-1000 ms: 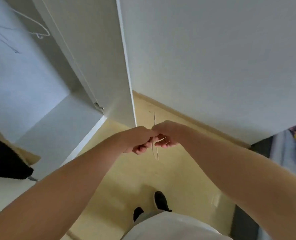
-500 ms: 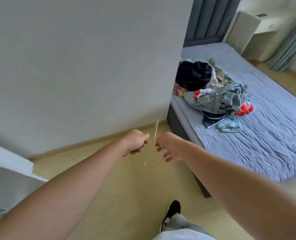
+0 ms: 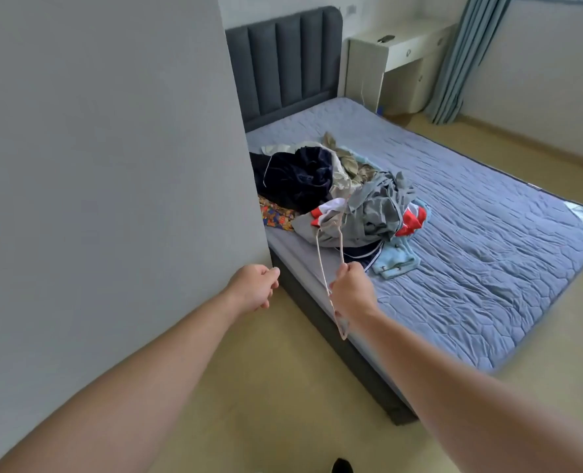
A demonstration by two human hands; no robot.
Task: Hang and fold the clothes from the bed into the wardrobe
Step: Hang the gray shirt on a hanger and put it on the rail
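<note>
Hanger [image 3: 323, 264], thin white wire, is gripped in my right hand [image 3: 351, 291], fingers curled round its strands, over the bed's [image 3: 488, 268] wall-side edge. My left hand [image 3: 254, 288] is curled into a fist, holding nothing, just beside the corner of the grey wall [image 3: 112, 165]. Clothes pile [image 3: 348, 199] lies heaped along that same bed edge, toward the dark padded headboard [image 3: 283, 63], apart from both hands.

A hanger [image 3: 323, 264] is gripped by the right hand [image 3: 351, 291]; at its 12 o'clock, clothes [image 3: 368, 213] are piled on the bed [image 3: 488, 233].
</note>
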